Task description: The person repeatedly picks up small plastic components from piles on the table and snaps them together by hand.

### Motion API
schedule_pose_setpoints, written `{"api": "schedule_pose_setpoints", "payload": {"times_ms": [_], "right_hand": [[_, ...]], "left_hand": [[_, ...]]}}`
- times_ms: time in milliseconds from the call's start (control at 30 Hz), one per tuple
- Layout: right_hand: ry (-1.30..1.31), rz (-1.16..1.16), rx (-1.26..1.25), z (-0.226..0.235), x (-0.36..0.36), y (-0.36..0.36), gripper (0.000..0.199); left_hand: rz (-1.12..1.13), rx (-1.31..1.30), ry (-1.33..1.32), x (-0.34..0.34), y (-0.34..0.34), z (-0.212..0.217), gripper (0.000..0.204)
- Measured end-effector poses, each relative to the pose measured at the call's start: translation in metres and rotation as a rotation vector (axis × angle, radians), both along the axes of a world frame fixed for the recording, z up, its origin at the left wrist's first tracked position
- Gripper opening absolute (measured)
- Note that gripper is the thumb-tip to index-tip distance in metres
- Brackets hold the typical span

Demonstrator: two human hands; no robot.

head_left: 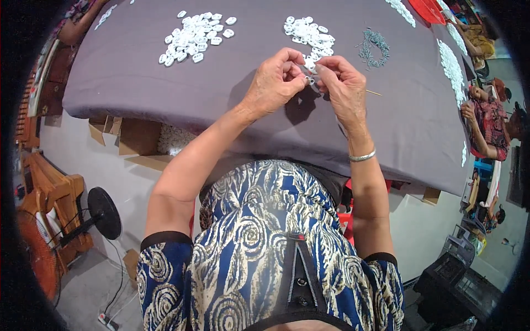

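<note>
Here, up and to the left of the fingers lies a loose heap of white plastic pieces (pixel 194 36) on the grey cloth-covered table (pixel 132 77), and nearer in the left hand (pixel 273 83) has its fingertips pinched narrow on a small white-and-metal piece (pixel 309 80). That piece sits between the two hands, with the right hand (pixel 342 88) pinching it from the other side. Just above the fingers is a second white heap (pixel 309 34), a pile of small grey metal parts (pixel 374 47) lies up to their right, and a thin stick (pixel 373 92) pokes out beyond the right hand.

2 white heaps (pixel 193 36), 1 grey heap (pixel 374 47), 2 hands (pixel 309 83).
</note>
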State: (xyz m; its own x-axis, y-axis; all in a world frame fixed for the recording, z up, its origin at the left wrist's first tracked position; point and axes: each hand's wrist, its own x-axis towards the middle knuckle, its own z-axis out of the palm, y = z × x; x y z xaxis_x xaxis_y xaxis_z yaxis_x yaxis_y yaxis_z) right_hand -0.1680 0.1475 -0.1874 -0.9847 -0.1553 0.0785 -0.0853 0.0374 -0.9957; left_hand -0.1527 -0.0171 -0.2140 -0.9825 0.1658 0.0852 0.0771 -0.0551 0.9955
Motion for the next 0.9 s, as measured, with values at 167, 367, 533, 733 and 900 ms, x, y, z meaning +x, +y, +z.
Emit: {"api": "schedule_pose_setpoints", "payload": {"times_ms": [167,367,533,733,900], "right_hand": [[0.037,0.014,0.05,0.0013,-0.0008,0.0006,0.008],[0.091,0.022,0.102,-0.003,-0.0031,0.0034,0.007],[0.142,0.032,0.128,-0.0058,-0.0049,0.0051,0.006],[0.161,0.021,0.15,-0.0044,-0.0044,0.0046,0.006],[0.169,0.021,0.159,-0.0035,-0.0042,0.0058,0.007]], "left_hand": [[0.021,0.014,0.029,-0.001,0.0013,-0.0021,0.025],[0.02,0.012,0.027,-0.0006,0.0017,-0.001,0.025],[0.021,0.003,0.042,-0.001,0.0013,-0.0019,0.025],[0.028,0.002,0.039,-0.0006,0.0022,-0.0006,0.024],[0.022,0.003,0.034,-0.0002,0.0024,0.0,0.024]]}}
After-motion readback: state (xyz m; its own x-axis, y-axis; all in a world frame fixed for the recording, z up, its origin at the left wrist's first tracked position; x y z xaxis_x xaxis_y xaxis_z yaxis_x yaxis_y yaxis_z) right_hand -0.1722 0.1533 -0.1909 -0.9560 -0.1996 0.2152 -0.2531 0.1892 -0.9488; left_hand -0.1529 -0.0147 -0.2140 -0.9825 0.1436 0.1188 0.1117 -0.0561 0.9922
